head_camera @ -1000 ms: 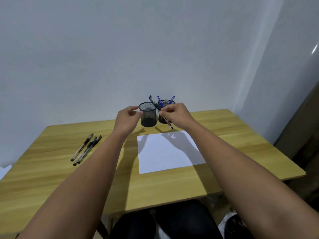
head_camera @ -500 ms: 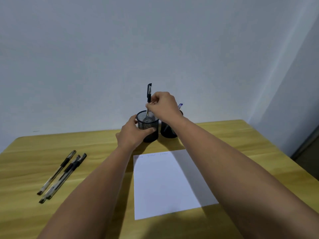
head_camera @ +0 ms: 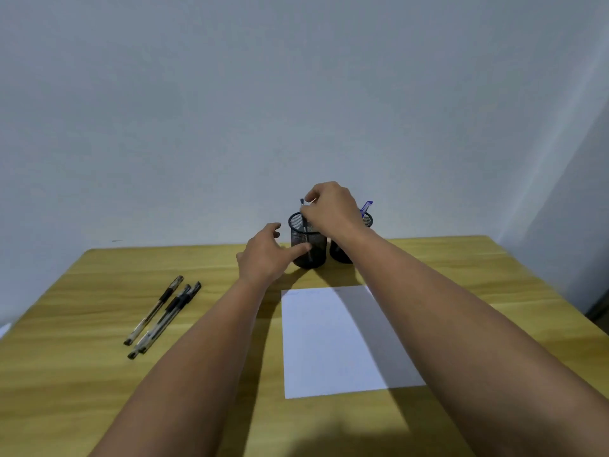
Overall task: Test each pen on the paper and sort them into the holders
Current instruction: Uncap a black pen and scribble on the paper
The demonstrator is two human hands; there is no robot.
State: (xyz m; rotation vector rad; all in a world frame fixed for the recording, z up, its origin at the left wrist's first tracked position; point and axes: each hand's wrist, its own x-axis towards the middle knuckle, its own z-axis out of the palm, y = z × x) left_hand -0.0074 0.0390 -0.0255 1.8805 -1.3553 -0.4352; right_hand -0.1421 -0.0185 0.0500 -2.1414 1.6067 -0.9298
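Note:
Two black mesh holders stand at the table's far side. My right hand (head_camera: 333, 209) hovers over the left holder (head_camera: 316, 250) and pinches the top of a black pen (head_camera: 305, 225) that stands almost upright inside it. My left hand (head_camera: 263, 255) is beside that holder: its thumb touches the front wall and its fingers are spread, apart from the mesh. The right holder (head_camera: 339, 255) is partly hidden behind my right wrist, and a blue pen (head_camera: 365, 206) sticks out of it. White paper (head_camera: 329, 341) lies in front of the holders, with faint marks along its top edge.
Three black pens (head_camera: 161, 315) lie side by side on the wooden table (head_camera: 99, 374), to the left of my left arm. A white wall rises directly behind the holders. The table's right edge is near a corner of the room.
The pen has gone from held high over the left holder to deep inside it. My left hand has loosened its grip on that holder and its fingers have come off.

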